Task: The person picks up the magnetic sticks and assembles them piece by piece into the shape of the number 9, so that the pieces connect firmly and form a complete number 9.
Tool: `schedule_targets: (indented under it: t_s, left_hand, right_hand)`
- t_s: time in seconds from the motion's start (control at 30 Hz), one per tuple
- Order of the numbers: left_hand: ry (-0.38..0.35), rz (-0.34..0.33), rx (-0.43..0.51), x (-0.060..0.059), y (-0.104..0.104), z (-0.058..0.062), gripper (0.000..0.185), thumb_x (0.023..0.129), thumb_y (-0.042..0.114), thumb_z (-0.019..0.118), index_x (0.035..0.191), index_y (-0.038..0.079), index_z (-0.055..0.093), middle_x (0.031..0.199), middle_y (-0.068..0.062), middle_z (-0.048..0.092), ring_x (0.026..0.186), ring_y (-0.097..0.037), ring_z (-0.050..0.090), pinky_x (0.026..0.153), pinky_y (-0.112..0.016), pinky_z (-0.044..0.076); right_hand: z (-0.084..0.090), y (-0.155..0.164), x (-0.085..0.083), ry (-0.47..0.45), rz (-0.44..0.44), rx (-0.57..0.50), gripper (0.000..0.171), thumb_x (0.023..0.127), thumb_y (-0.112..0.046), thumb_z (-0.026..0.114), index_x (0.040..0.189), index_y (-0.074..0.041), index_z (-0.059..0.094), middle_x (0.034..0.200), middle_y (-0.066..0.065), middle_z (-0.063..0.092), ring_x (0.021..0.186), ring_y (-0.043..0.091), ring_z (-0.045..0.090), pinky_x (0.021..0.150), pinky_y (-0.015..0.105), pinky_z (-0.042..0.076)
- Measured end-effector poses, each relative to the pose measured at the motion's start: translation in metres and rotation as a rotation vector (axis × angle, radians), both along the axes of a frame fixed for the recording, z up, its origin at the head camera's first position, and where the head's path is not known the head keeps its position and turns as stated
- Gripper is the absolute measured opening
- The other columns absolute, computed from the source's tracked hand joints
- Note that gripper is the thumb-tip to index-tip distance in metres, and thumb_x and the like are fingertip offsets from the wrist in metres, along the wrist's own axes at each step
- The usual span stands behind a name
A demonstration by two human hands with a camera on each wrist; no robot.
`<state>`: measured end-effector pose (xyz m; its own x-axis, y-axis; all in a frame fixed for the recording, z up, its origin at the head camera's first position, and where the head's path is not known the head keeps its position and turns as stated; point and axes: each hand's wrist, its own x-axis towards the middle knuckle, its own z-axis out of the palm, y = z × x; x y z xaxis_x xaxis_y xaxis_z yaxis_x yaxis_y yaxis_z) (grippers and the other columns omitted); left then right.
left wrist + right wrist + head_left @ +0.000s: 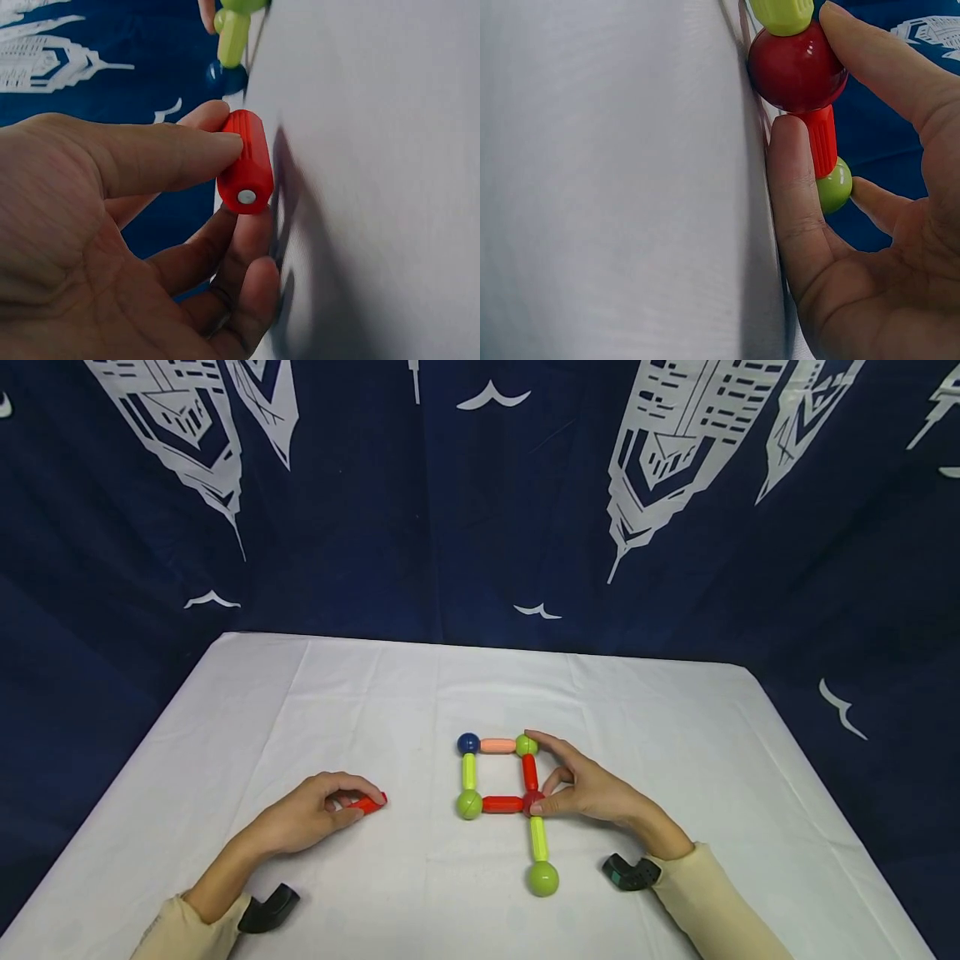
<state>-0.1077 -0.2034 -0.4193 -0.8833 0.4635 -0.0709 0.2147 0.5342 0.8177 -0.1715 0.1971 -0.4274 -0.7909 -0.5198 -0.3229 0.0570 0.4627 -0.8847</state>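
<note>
A flat frame of magnetic rods and balls [501, 774] lies in the middle of the white tablecloth [420, 710]. It is a square with a yellow-green rod [538, 838] and a green ball [542, 878] trailing toward me. My right hand [553, 783] pinches the red corner ball [533, 799] [796, 67], and one finger reaches to the far green ball [527, 745]. The red rod [823, 139] runs between those two balls. To the left, my left hand [348, 803] pinches a loose red rod [368, 805] [246, 165] between thumb and fingers, just above the cloth.
A dark blue curtain [480, 502] with white building prints hangs behind and beside the table. Black wrist mounts [268, 908] sit on both forearms. Bare cloth stretches left, right and behind the frame.
</note>
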Motion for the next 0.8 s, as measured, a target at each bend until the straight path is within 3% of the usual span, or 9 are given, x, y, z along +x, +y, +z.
schedule_targets:
  t_s: [0.4,0.57,0.8]
  left_hand:
    - [0.007,-0.109,-0.011,0.01,0.028,0.015,0.028,0.089,0.009,0.061,0.105,0.032,0.065,0.108,0.014,0.064,0.092,-0.007,0.056,0.078,-0.022,0.047]
    - [0.023,-0.2,0.007,0.014,0.048,0.02,0.028,0.09,0.01,0.061,0.105,0.033,0.065,0.106,0.017,0.064,0.093,-0.005,0.057,0.079,-0.022,0.047]
    - [0.044,-0.318,0.043,0.02,0.077,0.017,0.022,0.091,0.017,0.061,0.105,0.032,0.067,0.103,0.017,0.066,0.089,-0.002,0.056,0.078,-0.022,0.048]
  right_hand:
    - [-0.005,0.002,-0.001,0.0,0.0,-0.004,0.094,0.07,-0.022,0.083,0.142,-0.042,0.026,0.096,0.017,0.06,0.086,0.028,0.062,0.076,0.033,0.05]
    - [-0.006,0.002,-0.002,-0.008,-0.006,-0.006,0.094,0.069,-0.022,0.083,0.141,-0.043,0.027,0.096,0.017,0.06,0.086,0.028,0.062,0.076,0.033,0.05]
    - [-0.004,0.002,-0.001,0.008,-0.006,0.012,0.094,0.069,-0.025,0.084,0.141,-0.044,0.027,0.098,0.016,0.06,0.086,0.027,0.062,0.073,0.031,0.048]
